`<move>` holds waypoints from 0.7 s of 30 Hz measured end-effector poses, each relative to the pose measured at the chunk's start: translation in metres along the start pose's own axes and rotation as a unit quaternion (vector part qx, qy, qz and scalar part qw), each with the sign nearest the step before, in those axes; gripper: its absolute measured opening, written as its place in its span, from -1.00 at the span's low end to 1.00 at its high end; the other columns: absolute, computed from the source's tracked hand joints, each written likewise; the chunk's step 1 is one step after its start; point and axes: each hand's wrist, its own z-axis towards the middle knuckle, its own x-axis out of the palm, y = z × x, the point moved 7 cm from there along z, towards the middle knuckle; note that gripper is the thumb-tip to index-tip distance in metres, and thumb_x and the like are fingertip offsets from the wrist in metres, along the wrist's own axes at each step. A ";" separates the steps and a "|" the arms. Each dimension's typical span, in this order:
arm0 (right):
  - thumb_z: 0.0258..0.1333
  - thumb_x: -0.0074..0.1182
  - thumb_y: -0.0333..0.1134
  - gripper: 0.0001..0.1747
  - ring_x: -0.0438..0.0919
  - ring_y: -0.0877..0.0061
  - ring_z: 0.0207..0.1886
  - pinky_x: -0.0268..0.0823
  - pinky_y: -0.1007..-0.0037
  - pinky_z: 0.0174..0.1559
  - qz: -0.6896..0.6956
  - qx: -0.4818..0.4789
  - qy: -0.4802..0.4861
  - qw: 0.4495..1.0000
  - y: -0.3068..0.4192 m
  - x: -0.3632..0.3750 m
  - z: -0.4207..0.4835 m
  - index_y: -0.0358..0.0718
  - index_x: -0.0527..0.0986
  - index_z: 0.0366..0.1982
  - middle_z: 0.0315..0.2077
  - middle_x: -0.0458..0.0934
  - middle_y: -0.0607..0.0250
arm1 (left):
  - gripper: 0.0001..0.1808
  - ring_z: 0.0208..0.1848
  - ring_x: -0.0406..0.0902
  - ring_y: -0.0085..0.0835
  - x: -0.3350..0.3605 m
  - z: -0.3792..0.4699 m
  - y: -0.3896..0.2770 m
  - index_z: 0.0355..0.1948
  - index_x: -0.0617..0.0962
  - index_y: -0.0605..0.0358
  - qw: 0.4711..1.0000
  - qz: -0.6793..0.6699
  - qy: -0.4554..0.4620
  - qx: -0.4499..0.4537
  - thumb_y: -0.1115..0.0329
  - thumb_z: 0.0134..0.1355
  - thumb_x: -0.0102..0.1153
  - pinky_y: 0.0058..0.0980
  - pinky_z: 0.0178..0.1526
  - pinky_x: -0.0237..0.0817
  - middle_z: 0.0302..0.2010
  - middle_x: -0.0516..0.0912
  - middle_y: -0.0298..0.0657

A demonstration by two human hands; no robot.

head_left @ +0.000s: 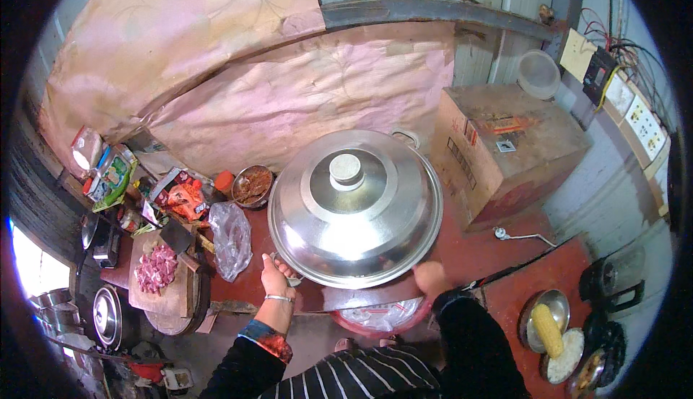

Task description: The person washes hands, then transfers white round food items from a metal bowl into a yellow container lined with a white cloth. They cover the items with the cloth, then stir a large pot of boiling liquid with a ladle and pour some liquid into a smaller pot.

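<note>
A large wok or pan under a domed steel lid (pixel 373 204) with a pale round knob (pixel 345 169) sits in front of me. What is inside is hidden by the lid. My left hand (pixel 277 273) grips the loop handle (pixel 295 281) at the near left of the pan. On the far right side the opposite handle (pixel 406 138) shows past the rim. My right hand (pixel 431 278) is a blurred fist just beside the pan's near right edge; whether it holds or touches anything cannot be made out.
To the left, cut raw meat (pixel 156 269) and a cleaver (pixel 176 235) lie on a wooden cutting board (pixel 157 302), near a plastic bag (pixel 230 239) and a bowl of reddish seasoning (pixel 253 183). A cardboard box (pixel 520 150) stands right. Corn (pixel 547 330) rests across dishes.
</note>
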 end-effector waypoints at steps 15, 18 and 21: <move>0.06 -0.05 -0.11 -0.41 0.40 0.14 0.02 0.20 0.25 0.08 0.333 0.286 -0.107 0.892 -0.117 -0.064 -0.012 -0.24 0.27 0.11 -0.06 0.42 -0.10 | -0.52 -0.48 0.42 -0.44 0.000 -0.001 -0.017 -0.29 0.43 0.11 0.994 0.049 0.084 -0.045 -0.13 0.27 -0.24 -0.45 -0.35 0.37 -0.50 0.46 -0.26; -0.01 0.05 -0.21 -0.37 0.33 0.17 0.10 0.15 0.30 0.14 0.314 0.217 -0.150 0.912 -0.109 -0.073 -0.024 -0.23 0.24 0.13 0.01 0.37 -0.04 | -0.54 -0.15 0.49 -0.29 0.012 -0.019 -0.091 -0.03 0.37 0.28 0.938 0.230 -0.022 0.258 0.06 0.26 -0.10 -0.40 -0.03 0.32 -0.11 0.48 -0.10; -0.05 0.07 -0.33 -0.44 0.31 0.16 0.11 0.13 0.30 0.15 0.349 0.139 -0.262 0.889 -0.086 -0.067 -0.062 -0.33 0.30 0.04 0.01 0.35 -0.05 | -0.52 -0.10 0.49 -0.32 0.096 -0.042 -0.130 0.06 0.33 0.28 0.807 0.383 0.129 0.430 0.27 0.17 0.07 -0.44 -0.01 0.29 0.00 0.44 -0.13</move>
